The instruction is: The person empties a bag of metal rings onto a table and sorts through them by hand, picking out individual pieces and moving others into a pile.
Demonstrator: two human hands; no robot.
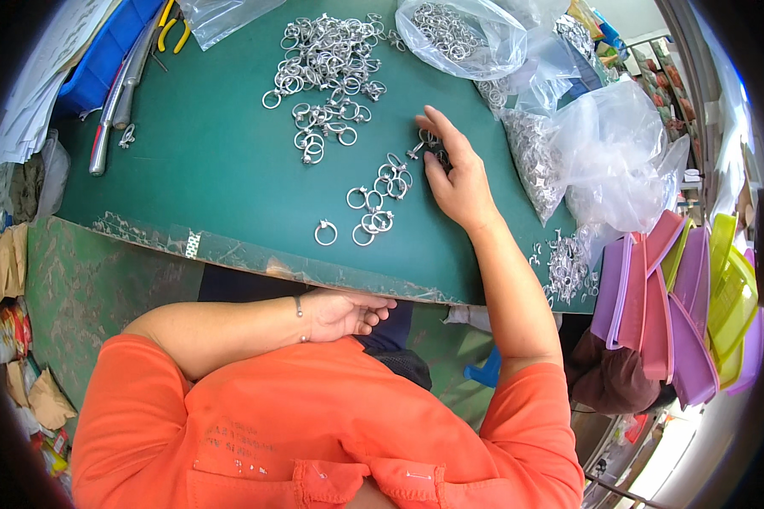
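Note:
My right hand rests on the green tabletop, thumb and fingers apart. A few silver rings lie beside and partly under its fingers; the hand hides some of them. Just left of it is a loose group of silver rings, with one single ring nearer the table edge. My left hand is at the near table edge in front of my body, palm turned up and fingers loosely curled. Nothing shows in its palm. Farther off, a big heap of rings trails toward me in a smaller cluster.
Clear plastic bags of rings and small metal parts line the right side. Loose small parts lie near the right corner, by hanging coloured plastic trays. Yellow-handled pliers, metal rods and a blue bin are at left.

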